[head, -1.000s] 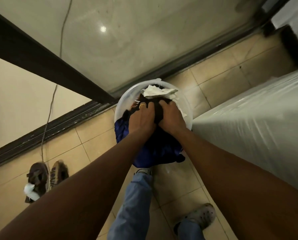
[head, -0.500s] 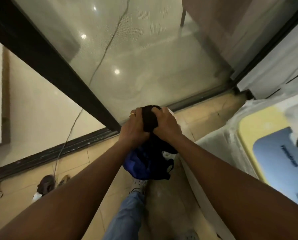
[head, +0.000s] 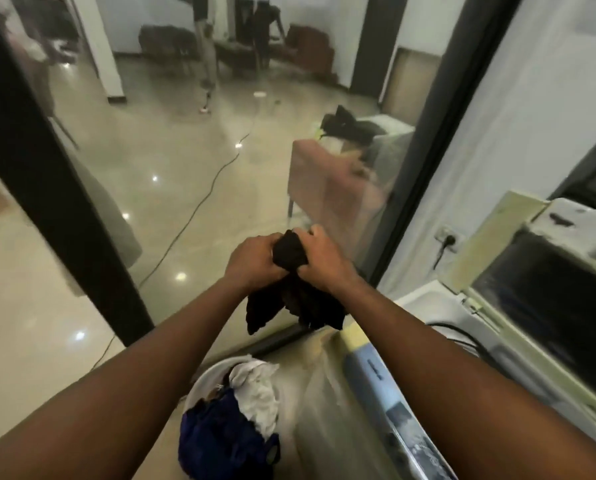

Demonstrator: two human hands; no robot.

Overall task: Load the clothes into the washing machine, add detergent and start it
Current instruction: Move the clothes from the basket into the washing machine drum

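Fingers [head: 268, 243] of my left hand [head: 253, 261] and right hand [head: 320, 263] curl tight around a bunched black cloth garment [head: 291, 263]. I hold it up in the air, beyond the near round white plastic basin [head: 201, 384] of clothes and left of the white top-loading washing machine [head: 441, 311]. It looks soft, light and limp, with loose ends dangling. Gripping the gathered middle should keep them from snagging.
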